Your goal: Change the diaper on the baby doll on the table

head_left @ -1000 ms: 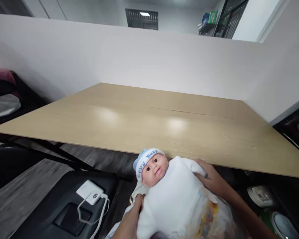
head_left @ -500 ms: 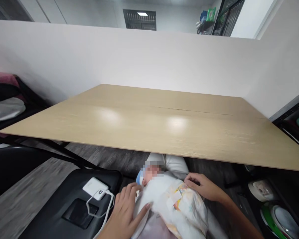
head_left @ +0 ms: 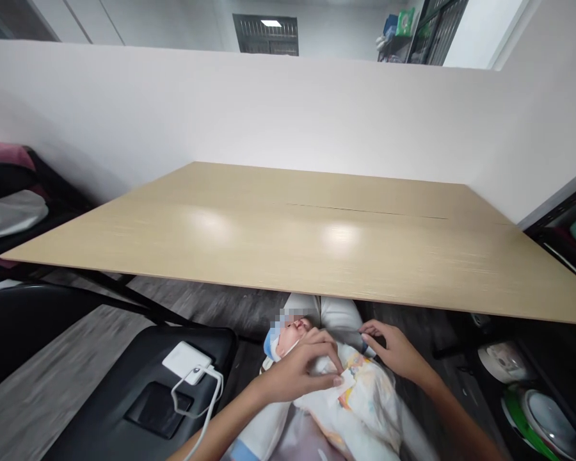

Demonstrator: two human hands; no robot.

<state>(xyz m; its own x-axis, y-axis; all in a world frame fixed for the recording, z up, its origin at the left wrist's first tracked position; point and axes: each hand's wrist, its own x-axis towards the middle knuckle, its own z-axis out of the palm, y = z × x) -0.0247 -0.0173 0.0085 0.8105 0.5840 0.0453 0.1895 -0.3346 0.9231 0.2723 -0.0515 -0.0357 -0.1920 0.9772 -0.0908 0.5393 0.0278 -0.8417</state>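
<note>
A small bundled figure (head_left: 292, 333) in a blue-and-white cap lies across my lap on my pale trousers (head_left: 340, 314). White cloth (head_left: 365, 397) with an orange and yellow print covers its body. My left hand (head_left: 304, 368) reaches across the figure's chest, thumb and fingertips closed on a small white tab (head_left: 347, 380) over the print. At the cloth's upper right edge is my right hand (head_left: 396, 349), with thumb and forefinger pinched together; what is between them is too small to make out.
A wooden table (head_left: 269, 237) spans the space ahead. On a black chair (head_left: 100, 390) at left lie a white power bank (head_left: 186, 362) with a cable and a dark phone (head_left: 158, 410). A shelf (head_left: 547, 365) with containers stands at right.
My left hand has moved right, from the figure's side to the white tab, and closed on it. My right hand has shifted slightly and its fingers are now pinched.
</note>
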